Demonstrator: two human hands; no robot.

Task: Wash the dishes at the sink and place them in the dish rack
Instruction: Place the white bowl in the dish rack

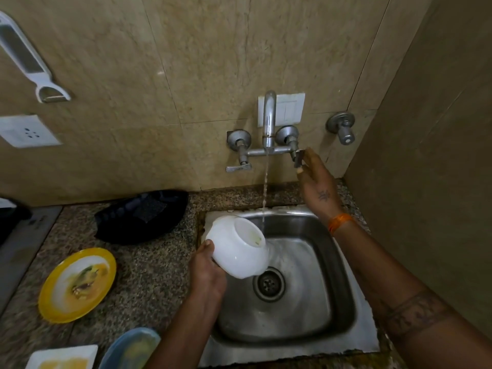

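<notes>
Here the left hand (pixel 206 272) holds a white bowl (pixel 239 249) tipped on its side over the left edge of the steel sink (pixel 343 286), fingers wrapped under it and thumb on its rim. A thin stream from the tap (pixel 269 121) falls just past the bowl. The right hand (pixel 318 186) reaches up to the right tap handle (pixel 298 158), its fingers pinching the lever. On the counter (pixel 157 270) left of the sink lie a dirty yellow plate (pixel 77 284) and, at the near edge, a blue dish (pixel 130 348) and a white plate (pixel 62 356).
</notes>
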